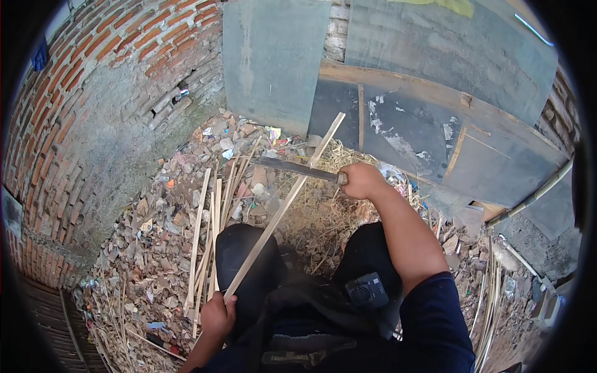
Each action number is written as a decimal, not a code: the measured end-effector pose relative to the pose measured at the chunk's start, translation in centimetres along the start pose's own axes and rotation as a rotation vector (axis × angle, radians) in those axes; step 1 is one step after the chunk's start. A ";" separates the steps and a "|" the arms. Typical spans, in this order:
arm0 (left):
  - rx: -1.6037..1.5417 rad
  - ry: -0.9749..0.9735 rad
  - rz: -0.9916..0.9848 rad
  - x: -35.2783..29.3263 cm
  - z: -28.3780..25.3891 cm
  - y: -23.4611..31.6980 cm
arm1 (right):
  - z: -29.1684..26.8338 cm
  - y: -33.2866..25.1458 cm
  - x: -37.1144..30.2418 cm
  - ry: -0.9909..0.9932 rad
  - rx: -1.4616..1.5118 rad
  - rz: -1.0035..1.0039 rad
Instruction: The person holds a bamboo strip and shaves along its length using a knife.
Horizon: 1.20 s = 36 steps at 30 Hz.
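Observation:
A long pale strip, bamboo by its look (pixel 274 219), slants up and away from my left hand (pixel 217 316), which is closed around its near end beside my left knee. My right hand (pixel 359 180) grips the handle of a machete (pixel 295 166). Its dark blade points left and lies across the strip's upper part, apparently touching it. Several more pale strips (pixel 200 230) lie beside my left knee on the rubble. Under the blade and between my knees are thin curly shavings (pixel 339 158).
Rubble and litter (pixel 146 248) cover the ground. A brick wall (pixel 81 118) rises at left; grey panels (pixel 273 62) stand ahead. More thin strips (pixel 491 298) lie at right, near a pipe (pixel 528 194). A dark box-shaped device (pixel 368 290) rests at my right thigh.

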<state>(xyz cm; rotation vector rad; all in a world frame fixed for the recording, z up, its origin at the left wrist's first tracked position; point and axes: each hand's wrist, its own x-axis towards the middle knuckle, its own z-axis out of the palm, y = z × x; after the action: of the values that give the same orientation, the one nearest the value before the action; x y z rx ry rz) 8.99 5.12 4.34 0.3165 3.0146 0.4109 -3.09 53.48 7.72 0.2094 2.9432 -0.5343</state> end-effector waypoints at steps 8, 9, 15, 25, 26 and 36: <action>-0.010 0.010 0.016 -0.4 0.2 -0.7 | 0.1 -4.9 -2.0 -0.014 -0.134 -0.208; -0.011 0.024 0.036 -0.3 0.5 -0.9 | -0.1 -3.7 -1.5 0.004 -0.077 -0.122; 0.004 -0.013 0.051 0.4 -0.2 -0.2 | 1.2 -0.3 0.0 0.096 -0.003 0.069; -0.021 -0.001 0.055 0.3 0.5 -0.9 | -1.5 -3.0 -0.4 -0.015 -0.052 -0.059; -0.023 -0.009 0.056 0.0 0.4 -0.8 | -1.1 -1.2 0.0 0.080 0.113 0.109; 0.011 -0.028 0.092 1.0 -0.1 0.0 | 0.3 -3.4 -1.5 -0.022 -0.068 -0.126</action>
<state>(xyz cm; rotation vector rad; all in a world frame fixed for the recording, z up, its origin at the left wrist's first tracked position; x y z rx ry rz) 8.05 5.30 4.35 0.4590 2.9844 0.3928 -2.09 50.09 8.83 0.0111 2.9616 -0.4479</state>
